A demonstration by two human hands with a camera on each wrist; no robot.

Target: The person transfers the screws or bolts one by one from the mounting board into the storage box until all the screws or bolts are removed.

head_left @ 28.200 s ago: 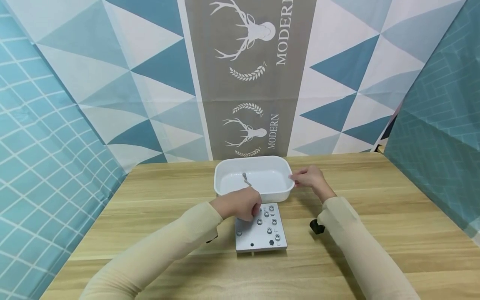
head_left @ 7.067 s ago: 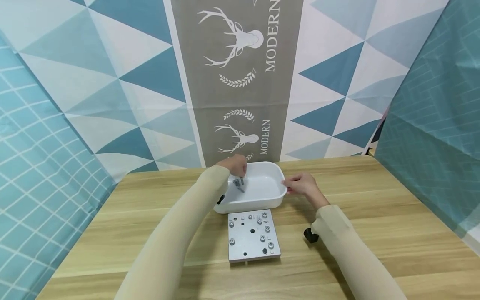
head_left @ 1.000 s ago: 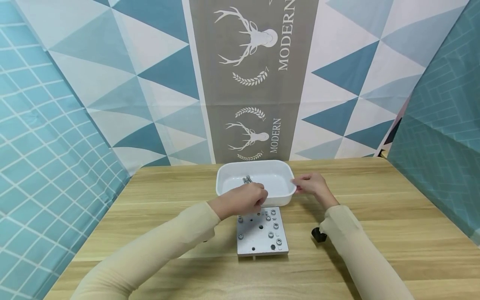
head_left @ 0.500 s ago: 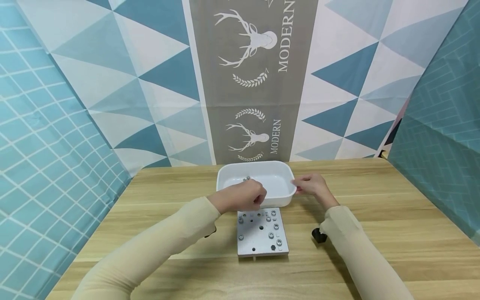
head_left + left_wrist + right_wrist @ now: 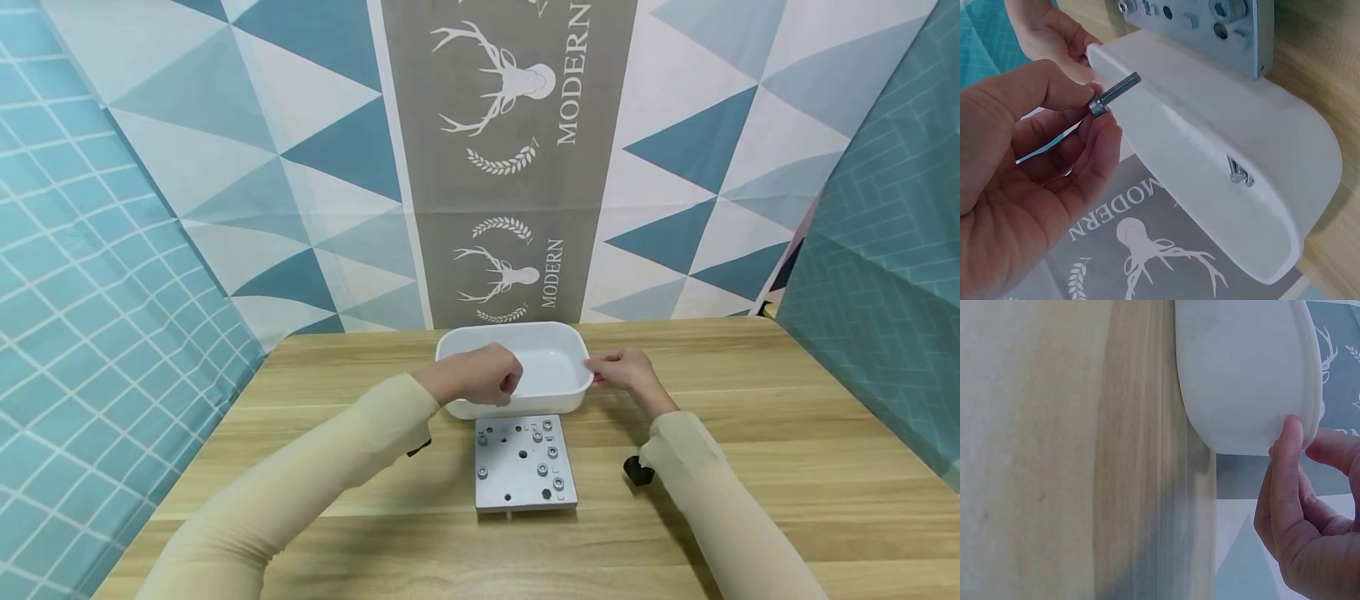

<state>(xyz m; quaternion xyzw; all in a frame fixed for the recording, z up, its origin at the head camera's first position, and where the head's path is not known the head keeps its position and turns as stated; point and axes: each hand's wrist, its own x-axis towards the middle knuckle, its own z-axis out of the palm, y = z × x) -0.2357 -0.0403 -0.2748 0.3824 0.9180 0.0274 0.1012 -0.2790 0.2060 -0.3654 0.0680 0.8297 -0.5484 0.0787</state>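
My left hand point(image 5: 483, 375) is over the front left of the white tray point(image 5: 551, 367). Its thumb and fingers pinch a socket-head bolt point(image 5: 1114, 93) by the head, the threaded end pointing away, as the left wrist view shows. My right hand point(image 5: 618, 368) pinches the tray's right rim between thumb and fingers; the right wrist view shows this grip from outside the wall point(image 5: 1247, 375). A few loose bolts point(image 5: 1238, 177) lie inside the tray, hidden behind my left hand in the head view. In front of the tray lies a silver metal plate point(image 5: 510, 485) with several bolts and bare holes.
The wooden table point(image 5: 675, 517) runs back to a patterned cloth wall point(image 5: 502, 183). A small black object point(image 5: 638, 471) sits beside the right sleeve. Blue cloth hangs at the left point(image 5: 90, 275) and right point(image 5: 885, 275).
My left hand has shifted left and back from above the plate's far edge to over the tray. A bolt present on the plate's far row seven seconds ago is now a bare hole.
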